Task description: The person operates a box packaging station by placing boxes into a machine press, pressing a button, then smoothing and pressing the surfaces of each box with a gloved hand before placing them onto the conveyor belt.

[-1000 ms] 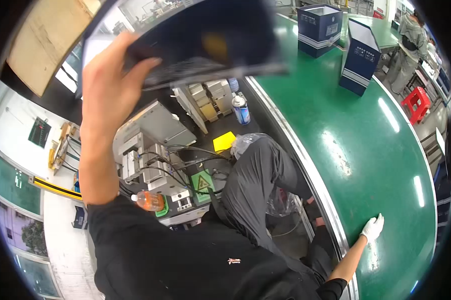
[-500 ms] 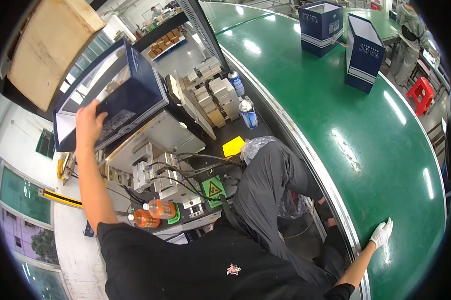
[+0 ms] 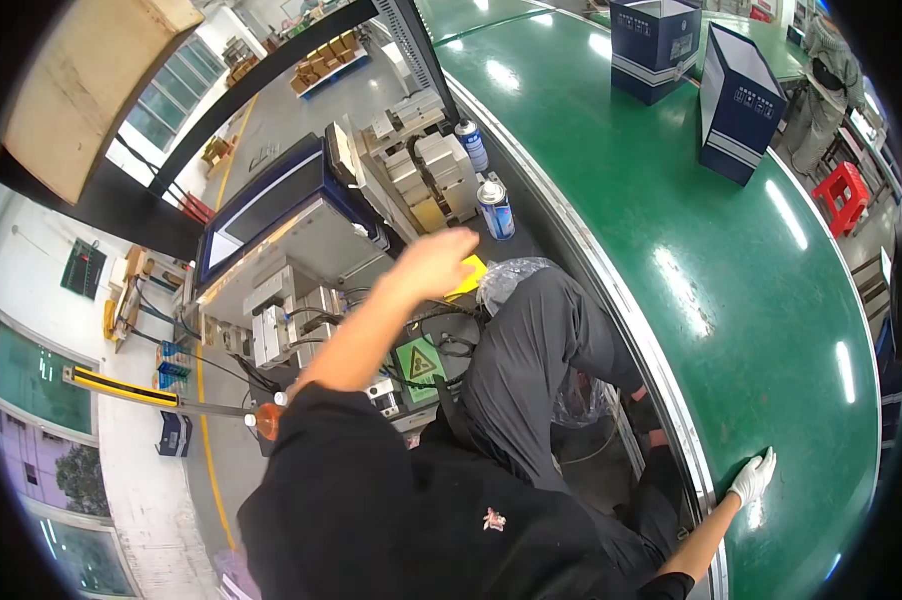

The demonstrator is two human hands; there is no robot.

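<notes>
The navy box (image 3: 271, 200) lies flat on the machine at ten o'clock, its print unreadable. My bare left hand (image 3: 434, 262) hovers empty near it, fingers loosely apart — above a yellow warning-triangle label (image 3: 411, 362). My gloved right hand (image 3: 751, 478) presses flat, fingers spread, on the green belt (image 3: 691, 200).

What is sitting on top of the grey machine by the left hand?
A dark blue box lies on its side on the grey machine, white inside facing the window. The left hand hovers apart from it. What the box holds cannot be seen.
</notes>
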